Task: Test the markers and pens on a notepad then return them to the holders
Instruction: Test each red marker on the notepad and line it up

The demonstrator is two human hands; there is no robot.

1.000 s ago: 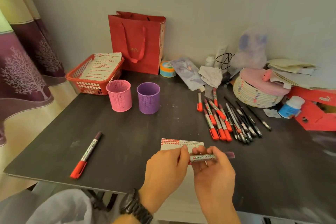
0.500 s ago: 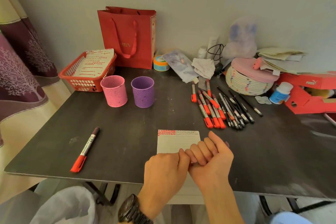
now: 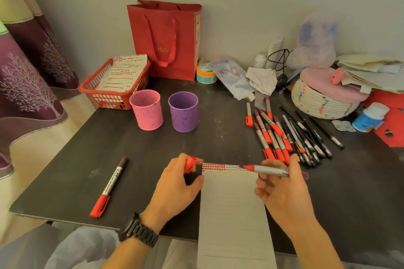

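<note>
At the near edge of the bench (image 3: 153, 148) a notepad (image 3: 231, 214) lies flat, its lower part hanging over the front edge. The person's left hand (image 3: 175, 185) pinches a red cap (image 3: 190, 162) between thumb and fingers, just left of the pad's top corner. The right hand (image 3: 284, 192) pinches the marker (image 3: 265, 169) by its barrel. It is uncapped and held sideways, red tip pointing left over the pad's top edge; contact with the paper unclear. Pink holder (image 3: 146, 112) and purple holder (image 3: 183, 111) stand upright side by side further back. A loose pen (image 3: 110, 185) with a red cap on lies alone at the left. A pile of markers and pens (image 3: 288, 135) lies on the right, well apart from the holders.
</note>
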